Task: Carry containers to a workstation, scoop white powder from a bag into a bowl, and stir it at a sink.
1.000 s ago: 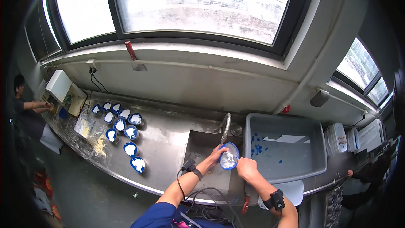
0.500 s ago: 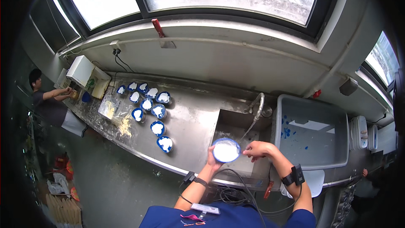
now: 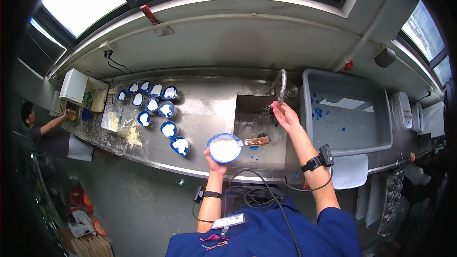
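Holding a blue-rimmed bowl of white stuff by the sink, R hand up near the gooseneck tap.

Our L hand has the bowl from L & below, fingers curled round it, partly hidden; bowl's above sink's front L corner in our view. Wood-handled scraper sticks out R of bowl, blade end meeting rim in view; can't tell if it's resting in or under it. Our R hand's just below the spout, fingers loosely spread, slightly bent, nothing seen in them. L of sink, on s/s counter: cluster of blue-rimmed containers w/ white contents. R: big grey tub w/ blue bits, white tray in front. Far L: co-worker, arms out.
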`<state>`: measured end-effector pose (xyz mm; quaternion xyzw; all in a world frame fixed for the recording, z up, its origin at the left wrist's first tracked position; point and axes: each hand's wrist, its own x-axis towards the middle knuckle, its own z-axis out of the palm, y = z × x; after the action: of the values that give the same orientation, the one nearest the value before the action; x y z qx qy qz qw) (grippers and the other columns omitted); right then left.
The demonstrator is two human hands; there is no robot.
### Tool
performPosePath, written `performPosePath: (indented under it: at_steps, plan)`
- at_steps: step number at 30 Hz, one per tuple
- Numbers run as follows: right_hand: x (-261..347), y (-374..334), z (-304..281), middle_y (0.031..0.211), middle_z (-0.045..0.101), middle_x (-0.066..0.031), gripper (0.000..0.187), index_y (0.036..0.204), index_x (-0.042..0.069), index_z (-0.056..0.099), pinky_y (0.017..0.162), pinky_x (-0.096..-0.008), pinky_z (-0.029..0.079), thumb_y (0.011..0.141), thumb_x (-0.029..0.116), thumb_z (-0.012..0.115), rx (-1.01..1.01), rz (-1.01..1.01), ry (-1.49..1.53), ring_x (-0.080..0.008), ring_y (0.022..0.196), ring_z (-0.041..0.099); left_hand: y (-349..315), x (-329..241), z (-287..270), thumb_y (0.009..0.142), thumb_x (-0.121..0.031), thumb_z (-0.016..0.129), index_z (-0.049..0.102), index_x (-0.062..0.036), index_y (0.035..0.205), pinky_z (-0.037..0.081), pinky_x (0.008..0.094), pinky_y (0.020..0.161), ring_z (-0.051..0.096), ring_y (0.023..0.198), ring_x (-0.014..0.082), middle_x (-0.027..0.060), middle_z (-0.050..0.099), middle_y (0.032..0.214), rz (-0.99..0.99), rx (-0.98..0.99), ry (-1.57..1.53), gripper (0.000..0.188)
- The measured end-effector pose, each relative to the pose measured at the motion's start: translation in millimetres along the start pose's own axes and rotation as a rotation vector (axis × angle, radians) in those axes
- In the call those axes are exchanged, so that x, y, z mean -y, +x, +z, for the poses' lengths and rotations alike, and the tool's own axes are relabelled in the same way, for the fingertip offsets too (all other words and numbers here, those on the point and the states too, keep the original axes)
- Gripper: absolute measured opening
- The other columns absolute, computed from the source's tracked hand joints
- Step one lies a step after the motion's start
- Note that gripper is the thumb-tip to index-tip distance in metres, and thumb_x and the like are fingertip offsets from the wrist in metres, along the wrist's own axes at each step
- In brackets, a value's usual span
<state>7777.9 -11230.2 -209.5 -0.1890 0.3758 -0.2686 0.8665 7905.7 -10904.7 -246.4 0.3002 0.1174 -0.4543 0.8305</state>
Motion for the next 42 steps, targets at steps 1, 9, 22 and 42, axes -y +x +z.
performPosePath:
  at_steps: [1, 9, 22, 42]
  plan:
    - [-5.9, -1.7, -3.7, 0.12, 0.068, -0.0126, 0.03, 0.129, 0.002, 0.056, 0.092, -0.0312, 0.055, 0.1, 0.007, 0.054, -0.008, -0.005, 0.008, -0.021, 0.109, 0.068, -3.0, -2.8, -5.5, 0.082, -0.06, 0.052, 0.051, -0.0065, 0.136, 0.049, 0.0488, 0.102, 0.058, 0.121, 0.0318, 0.0144, 0.059, 0.132, 0.03, -0.005, -0.004, 0.076]
    - [-53.8, -41.1, -37.1, 0.138, 0.058, -0.0162, 0.072, 0.142, 0.007, 0.052, 0.104, -0.0393, 0.047, 0.077, 0.014, 0.082, 0.31, 0.015, -1.449, -0.0279, 0.125, 0.057, -1.1, -1.9, 12.7, 0.078, -0.068, 0.053, 0.046, -0.0087, 0.141, 0.047, 0.0547, 0.102, 0.055, 0.124, 0.0358, 0.0157, 0.054, 0.136, -0.006, -0.015, -0.001, 0.087]
    - [23.8, -37.0, -11.1, 0.131, 0.061, -0.0157, 0.038, 0.137, 0.001, 0.052, 0.101, -0.0364, 0.049, 0.102, 0.014, 0.049, 0.034, 0.074, -0.224, -0.0271, 0.119, 0.062, 11.7, 27.1, 60.3, 0.083, -0.064, 0.051, 0.049, -0.0081, 0.139, 0.049, 0.0504, 0.101, 0.058, 0.122, 0.0329, 0.0138, 0.058, 0.134, -0.14, 0.114, 0.05, 0.078]
    - [-1.1, -94.8, 88.2, 0.106, 0.073, -0.0178, 0.039, 0.117, -0.003, 0.068, 0.094, -0.0343, 0.053, 0.084, 0.001, 0.048, 0.643, -0.032, -1.849, -0.0232, 0.103, 0.07, 36.4, 75.2, 63.3, 0.085, -0.063, 0.052, 0.051, -0.0073, 0.137, 0.05, 0.0482, 0.099, 0.06, 0.12, 0.0288, 0.0129, 0.06, 0.129, -0.25, 0.119, 0.104, 0.076]
